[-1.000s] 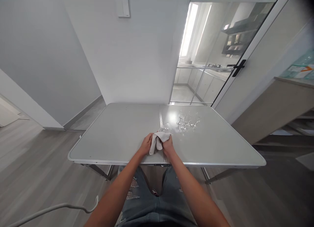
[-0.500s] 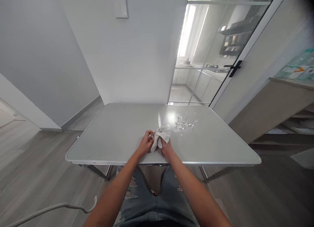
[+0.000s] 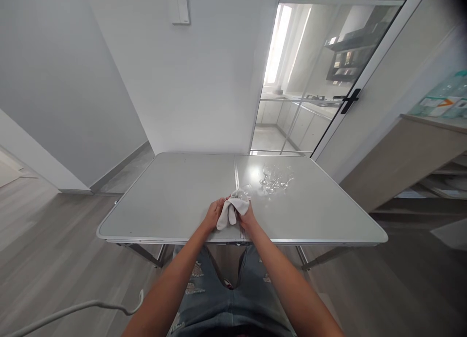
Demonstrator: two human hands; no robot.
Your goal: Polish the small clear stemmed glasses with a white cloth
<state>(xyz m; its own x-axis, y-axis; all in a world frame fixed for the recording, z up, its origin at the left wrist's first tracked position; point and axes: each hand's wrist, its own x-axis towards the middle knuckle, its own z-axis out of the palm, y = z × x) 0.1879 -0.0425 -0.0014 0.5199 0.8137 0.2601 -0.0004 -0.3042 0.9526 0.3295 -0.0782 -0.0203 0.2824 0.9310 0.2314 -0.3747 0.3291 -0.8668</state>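
Near the front middle of the table, a white cloth (image 3: 227,217) is bunched around a clear stemmed glass (image 3: 245,193). The glass lies tilted, its bowl pointing right and away from me. My left hand (image 3: 214,213) is closed at the glass's foot end, on the left; its fingertips are partly hidden. With my right hand (image 3: 247,217) I grip the cloth against the bowl, and most of those fingers are covered by fabric. Beyond, on the right half of the table, several clear stemmed glasses (image 3: 275,179) stand grouped together.
The pale folding table (image 3: 175,196) has a metal rim and a centre seam. A white wall rises behind it, with a glazed door (image 3: 302,84) at the right. Shelving (image 3: 408,157) stands on the right. A white cable (image 3: 83,306) hangs at lower left.
The cloth has shifted left and toward me, its loose end now hanging lower between my hands. My left hand has moved slightly left, and the glass's foot is now less visible.
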